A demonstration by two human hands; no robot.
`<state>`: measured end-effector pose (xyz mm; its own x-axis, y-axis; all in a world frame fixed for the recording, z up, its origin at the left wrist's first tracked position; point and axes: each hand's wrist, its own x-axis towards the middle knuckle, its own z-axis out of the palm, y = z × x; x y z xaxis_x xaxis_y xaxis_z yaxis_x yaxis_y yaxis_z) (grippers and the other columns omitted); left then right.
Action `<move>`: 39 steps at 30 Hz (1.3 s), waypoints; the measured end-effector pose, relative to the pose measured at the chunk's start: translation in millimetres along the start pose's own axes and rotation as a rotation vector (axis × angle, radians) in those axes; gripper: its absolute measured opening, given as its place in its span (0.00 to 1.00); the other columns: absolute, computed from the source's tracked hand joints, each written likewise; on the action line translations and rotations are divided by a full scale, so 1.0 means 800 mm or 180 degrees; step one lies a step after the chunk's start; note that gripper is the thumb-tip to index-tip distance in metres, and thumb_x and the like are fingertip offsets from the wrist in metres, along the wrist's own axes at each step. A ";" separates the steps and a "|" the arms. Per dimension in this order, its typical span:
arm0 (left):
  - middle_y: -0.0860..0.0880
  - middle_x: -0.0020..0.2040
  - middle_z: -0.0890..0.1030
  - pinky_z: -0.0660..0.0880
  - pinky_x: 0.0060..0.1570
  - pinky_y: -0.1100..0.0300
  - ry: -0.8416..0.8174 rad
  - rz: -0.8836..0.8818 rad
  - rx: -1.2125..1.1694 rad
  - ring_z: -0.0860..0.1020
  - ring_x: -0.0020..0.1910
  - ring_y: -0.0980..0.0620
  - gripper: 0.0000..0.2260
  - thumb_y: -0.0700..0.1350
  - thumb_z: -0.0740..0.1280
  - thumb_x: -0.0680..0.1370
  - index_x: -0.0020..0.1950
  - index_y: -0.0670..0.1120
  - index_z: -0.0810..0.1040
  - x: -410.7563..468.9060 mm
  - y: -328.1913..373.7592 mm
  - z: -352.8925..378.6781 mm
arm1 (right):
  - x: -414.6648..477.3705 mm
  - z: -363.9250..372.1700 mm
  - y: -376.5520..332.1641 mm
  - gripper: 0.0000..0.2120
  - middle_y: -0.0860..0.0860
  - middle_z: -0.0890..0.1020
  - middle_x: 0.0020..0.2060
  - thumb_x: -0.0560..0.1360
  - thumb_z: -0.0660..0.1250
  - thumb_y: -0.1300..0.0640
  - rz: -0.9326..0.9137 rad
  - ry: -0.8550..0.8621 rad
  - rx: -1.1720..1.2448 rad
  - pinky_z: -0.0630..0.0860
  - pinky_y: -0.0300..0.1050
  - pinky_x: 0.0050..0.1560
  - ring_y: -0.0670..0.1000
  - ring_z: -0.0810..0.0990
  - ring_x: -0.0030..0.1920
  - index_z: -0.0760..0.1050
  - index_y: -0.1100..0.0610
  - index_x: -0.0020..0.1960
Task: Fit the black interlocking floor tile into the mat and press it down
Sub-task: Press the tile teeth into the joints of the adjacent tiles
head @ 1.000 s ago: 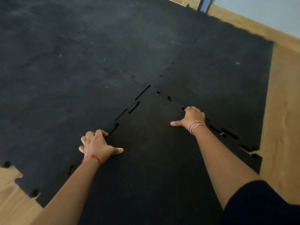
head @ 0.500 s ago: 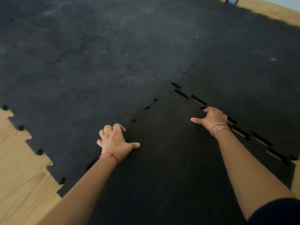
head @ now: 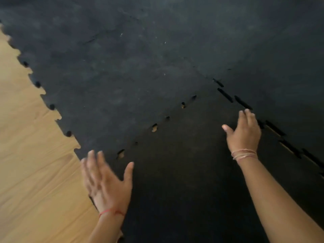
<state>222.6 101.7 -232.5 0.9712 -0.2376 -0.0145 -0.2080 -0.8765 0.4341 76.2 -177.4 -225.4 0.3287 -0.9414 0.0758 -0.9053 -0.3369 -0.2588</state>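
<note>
Two hands work over the black tile (head: 184,181), which fills the near middle of the view with its far corner pointing away into the mat (head: 131,67). Nearest, the left hand (head: 107,181) is spread open with fingers apart and holds nothing; it is blurred, so whether the palm touches the tile or hovers above it cannot be told. It sits at the tile's near left edge, where the black meets the wooden floor (head: 35,172). From its fingertips the left seam (head: 154,128) runs up and to the right, away from the person, with small gaps where light wood shows through between the teeth. So the unseated stretch lies ahead and to the right of that hand, along the seam's long axis.

Farther off, the right hand (head: 242,132) is also open and grips nothing, thumb out to the left, fingertips near or at the right seam (head: 226,95). That seam slants from the far corner down toward the right edge of the view, and its slots look longer and more open than those on the left. Judging by this, the right side is the looser joint, and the right hand is the nearer one to press it.
</note>
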 end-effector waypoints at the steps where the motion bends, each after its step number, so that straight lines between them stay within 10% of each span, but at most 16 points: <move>1: 0.44 0.78 0.51 0.46 0.74 0.49 -0.0063 -0.0728 -0.0217 0.45 0.77 0.46 0.40 0.61 0.65 0.72 0.75 0.41 0.54 -0.003 -0.018 -0.008 | -0.020 0.010 -0.019 0.30 0.62 0.62 0.73 0.75 0.63 0.50 -0.0349 -0.0063 0.0076 0.59 0.57 0.71 0.61 0.59 0.74 0.61 0.65 0.71; 3: 0.45 0.78 0.48 0.44 0.76 0.51 -0.0291 -0.1372 -0.0524 0.42 0.77 0.48 0.40 0.59 0.65 0.72 0.75 0.40 0.53 -0.008 -0.041 -0.013 | -0.058 0.024 -0.062 0.34 0.61 0.59 0.74 0.76 0.53 0.41 -0.1026 -0.0437 0.0129 0.57 0.55 0.72 0.59 0.56 0.75 0.57 0.63 0.73; 8: 0.48 0.78 0.53 0.49 0.74 0.54 -0.0467 -0.0908 -0.0994 0.45 0.77 0.52 0.33 0.50 0.66 0.75 0.74 0.39 0.55 -0.016 -0.042 -0.020 | -0.107 0.041 -0.144 0.42 0.54 0.51 0.76 0.70 0.35 0.33 -0.1974 -0.1055 0.0132 0.45 0.47 0.72 0.53 0.47 0.76 0.48 0.58 0.76; 15: 0.47 0.78 0.53 0.48 0.74 0.56 -0.0643 -0.0709 -0.1227 0.45 0.77 0.52 0.34 0.46 0.67 0.75 0.75 0.39 0.54 -0.015 -0.048 -0.026 | -0.108 0.034 -0.161 0.47 0.53 0.53 0.77 0.67 0.34 0.29 -0.2081 -0.1213 -0.0263 0.40 0.44 0.71 0.52 0.46 0.77 0.49 0.57 0.76; 21: 0.45 0.76 0.58 0.49 0.70 0.64 0.0025 -0.0418 -0.1405 0.48 0.71 0.60 0.33 0.41 0.69 0.73 0.73 0.39 0.58 -0.025 -0.042 -0.034 | -0.072 0.017 -0.180 0.46 0.56 0.79 0.57 0.66 0.37 0.27 -0.2576 -0.0952 -0.0673 0.56 0.51 0.73 0.56 0.74 0.62 0.73 0.60 0.60; 26: 0.44 0.78 0.50 0.43 0.75 0.54 -0.0530 -0.0583 -0.0740 0.43 0.77 0.50 0.38 0.52 0.67 0.74 0.74 0.36 0.53 -0.014 -0.051 -0.020 | -0.090 0.024 -0.159 0.39 0.55 0.63 0.74 0.72 0.39 0.34 -0.2524 -0.1150 -0.0637 0.46 0.47 0.74 0.54 0.57 0.75 0.58 0.57 0.73; 30: 0.42 0.78 0.41 0.33 0.73 0.54 -0.0556 -0.0690 -0.0053 0.36 0.76 0.46 0.41 0.58 0.62 0.74 0.75 0.35 0.48 -0.012 -0.049 -0.004 | -0.116 0.018 -0.085 0.41 0.54 0.45 0.77 0.71 0.38 0.33 -0.0994 -0.0982 -0.0167 0.43 0.48 0.74 0.54 0.43 0.76 0.45 0.58 0.76; 39: 0.35 0.76 0.49 0.39 0.74 0.48 -0.0895 0.0404 0.0278 0.43 0.76 0.40 0.39 0.58 0.57 0.76 0.74 0.33 0.46 0.001 0.070 0.036 | -0.181 -0.048 0.152 0.50 0.65 0.48 0.75 0.70 0.57 0.32 0.3015 -0.0202 -0.0021 0.46 0.58 0.74 0.64 0.46 0.75 0.44 0.66 0.75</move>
<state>208.4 40.0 -234.3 0.8694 -0.4430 -0.2189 -0.3463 -0.8623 0.3695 -91.7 -82.2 -230.5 -0.5292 -0.8207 -0.2153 -0.8044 0.5660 -0.1805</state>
